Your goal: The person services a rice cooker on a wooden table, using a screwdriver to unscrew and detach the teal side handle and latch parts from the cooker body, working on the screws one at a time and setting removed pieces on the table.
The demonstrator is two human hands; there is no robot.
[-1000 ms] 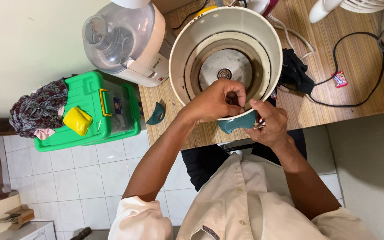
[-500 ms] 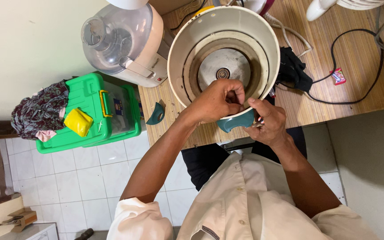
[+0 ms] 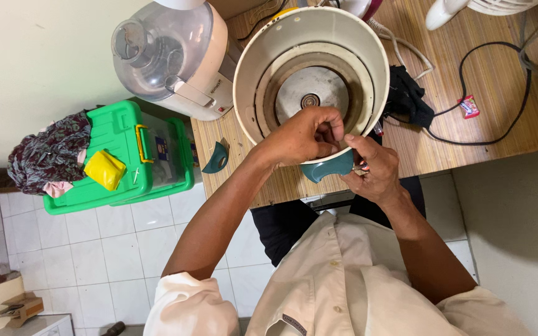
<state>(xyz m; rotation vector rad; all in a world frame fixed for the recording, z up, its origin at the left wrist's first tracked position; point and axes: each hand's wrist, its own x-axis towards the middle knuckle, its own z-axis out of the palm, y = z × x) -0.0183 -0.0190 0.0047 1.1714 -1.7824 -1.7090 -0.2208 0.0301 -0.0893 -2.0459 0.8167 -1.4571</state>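
Lying far left: one bundle of patterned cloth [image 3: 48, 152] draped over one green plastic storage box [image 3: 119, 158], with one yellow packet [image 3: 105, 169] on its lid. Standing next along the wooden table [image 3: 499, 93]: one white food processor [image 3: 169, 56] with a clear bowl. Resting just beside it on the table edge: one small teal plastic piece [image 3: 217, 158]. Filling the middle: one cream rice-cooker body [image 3: 311, 71], open, metal heating plate visible inside. Pinching at its near rim: left hand [image 3: 303, 137], fingers curled closed over the edge above a teal fitting [image 3: 326, 167]. Closed beside it, touching that fitting: right hand [image 3: 375, 171], gripping a small tool, mostly hidden. Further right: one black cloth [image 3: 409, 99], one looping black cable [image 3: 493, 87], one small red-and-white wrapped sweet [image 3: 468, 107].
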